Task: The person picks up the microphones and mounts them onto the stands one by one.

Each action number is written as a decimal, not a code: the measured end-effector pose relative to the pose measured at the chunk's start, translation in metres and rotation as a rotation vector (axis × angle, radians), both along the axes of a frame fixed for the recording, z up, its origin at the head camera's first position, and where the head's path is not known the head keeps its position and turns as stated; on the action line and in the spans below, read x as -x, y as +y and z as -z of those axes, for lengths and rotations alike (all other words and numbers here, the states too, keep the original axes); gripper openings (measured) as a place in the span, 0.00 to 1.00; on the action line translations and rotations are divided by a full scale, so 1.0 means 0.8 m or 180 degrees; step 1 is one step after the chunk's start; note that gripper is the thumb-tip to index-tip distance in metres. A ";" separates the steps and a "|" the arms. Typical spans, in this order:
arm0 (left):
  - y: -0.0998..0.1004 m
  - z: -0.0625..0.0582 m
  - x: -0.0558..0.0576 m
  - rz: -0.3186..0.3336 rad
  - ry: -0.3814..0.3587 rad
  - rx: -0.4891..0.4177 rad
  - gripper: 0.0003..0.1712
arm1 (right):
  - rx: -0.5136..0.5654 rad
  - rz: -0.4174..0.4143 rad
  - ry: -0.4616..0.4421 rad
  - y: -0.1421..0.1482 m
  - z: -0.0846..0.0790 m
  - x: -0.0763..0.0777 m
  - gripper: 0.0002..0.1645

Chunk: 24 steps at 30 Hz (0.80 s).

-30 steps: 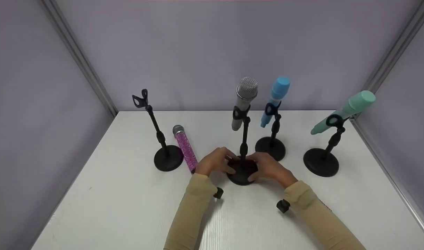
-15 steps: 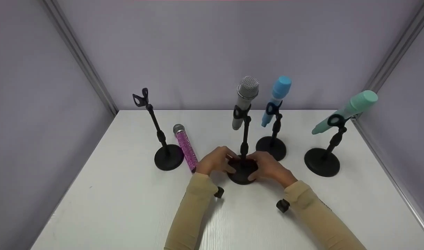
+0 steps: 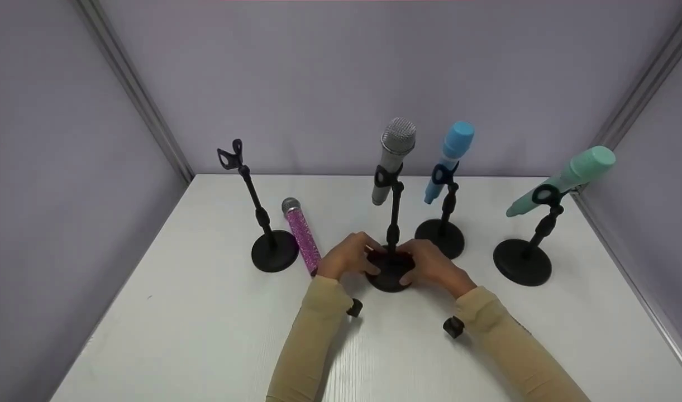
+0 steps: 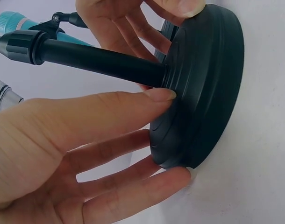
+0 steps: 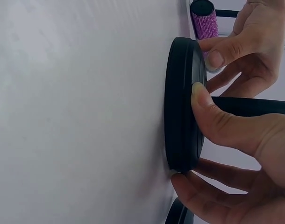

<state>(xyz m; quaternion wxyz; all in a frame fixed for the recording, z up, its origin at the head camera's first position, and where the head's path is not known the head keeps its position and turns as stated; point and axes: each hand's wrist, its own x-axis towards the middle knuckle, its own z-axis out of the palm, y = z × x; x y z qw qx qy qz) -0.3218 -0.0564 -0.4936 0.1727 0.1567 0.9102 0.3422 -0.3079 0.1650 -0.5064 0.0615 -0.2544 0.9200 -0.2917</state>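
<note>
Both hands grip the round black base of the middle microphone stand [image 3: 394, 215], which holds a silver microphone [image 3: 399, 137] tilted up in its clip. My left hand [image 3: 349, 257] is at the left side of the base; in the left wrist view its thumb lies on top beside the pole and its fingers reach the rim. My right hand [image 3: 430, 262] holds the right side, thumb on top and fingers at the edge, as the right wrist view shows. The base [image 5: 182, 107] stands close over the white table. A pink glittery microphone [image 3: 304, 237] lies just left of my left hand.
At the left stands a microphone stand [image 3: 273, 251] with a bare clip. Behind my right hand, another stand [image 3: 441, 237] holds a blue microphone [image 3: 457, 142]. A third stand [image 3: 522, 262] at the right carries a green microphone [image 3: 581, 170]. Walls [image 3: 341, 84] enclose the table's back and sides.
The middle stand has shifted slightly back toward the rear wall with both hands on it. The whole head view has also drifted a little. Their grip looks the same.
</note>
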 end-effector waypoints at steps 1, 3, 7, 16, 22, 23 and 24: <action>0.001 0.000 0.000 -0.0003 -0.0010 -0.0005 0.26 | 0.0014 -0.0006 0.0006 0.000 0.000 0.001 0.36; 0.002 0.000 0.001 -0.0005 -0.0033 -0.0023 0.26 | 0.0032 -0.0009 -0.0005 0.001 0.000 0.003 0.36; 0.003 0.000 0.004 -0.0032 -0.0043 -0.0049 0.26 | 0.0052 -0.0007 -0.0003 0.001 -0.002 0.009 0.37; -0.003 0.004 0.007 -0.0095 -0.0048 0.0005 0.26 | 0.0052 0.0108 -0.0198 -0.007 -0.002 0.011 0.38; -0.009 0.002 0.010 -0.0098 -0.0033 -0.0049 0.26 | 0.0072 0.0186 -0.0295 -0.013 -0.005 0.013 0.38; -0.009 0.001 0.012 -0.0102 -0.0020 -0.0052 0.26 | 0.0079 0.0195 -0.0295 -0.014 -0.006 0.015 0.39; -0.010 0.000 0.013 -0.0105 -0.0005 -0.0046 0.26 | 0.0081 0.0205 -0.0292 -0.014 -0.006 0.016 0.39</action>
